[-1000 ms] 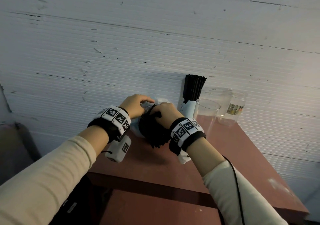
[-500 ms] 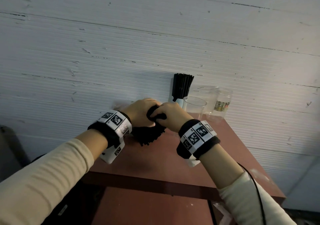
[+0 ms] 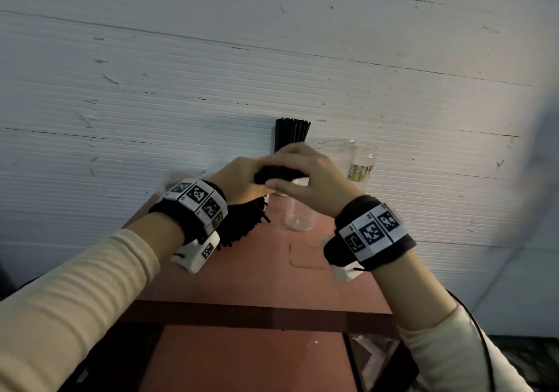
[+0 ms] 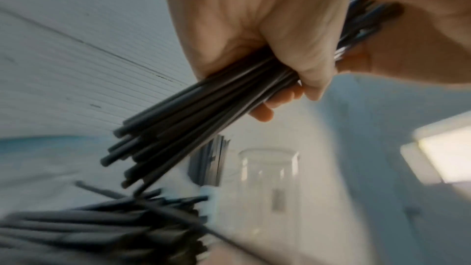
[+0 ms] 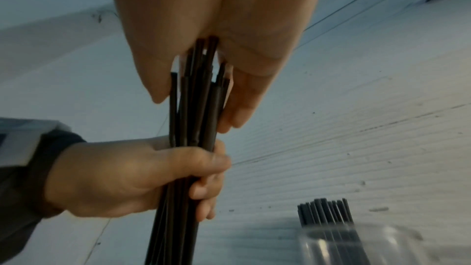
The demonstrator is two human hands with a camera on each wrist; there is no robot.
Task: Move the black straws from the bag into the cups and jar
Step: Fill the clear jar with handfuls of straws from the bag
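A: where was the straw bundle (image 3: 279,174)?
B: above the clear cup (image 3: 298,210); left hand (image 3: 239,180) fisted round it; right hand (image 3: 305,174) pinched its top (rest piled on the table (image 3: 272,276)).

L hand (image 4: 257,27) fist-gripped round a bundle of black straws (image 4: 193,116), ends angled down-left. R hand (image 4: 420,43) at top right, touching the bundle's upper end. More black straws (image 4: 102,233) heaped at bottom left, blurry. Clear cup (image 4: 267,178) behind, w/ a straw-filled holder (image 4: 209,162) just left of it. Ribbed white wall (image 4: 76,78).
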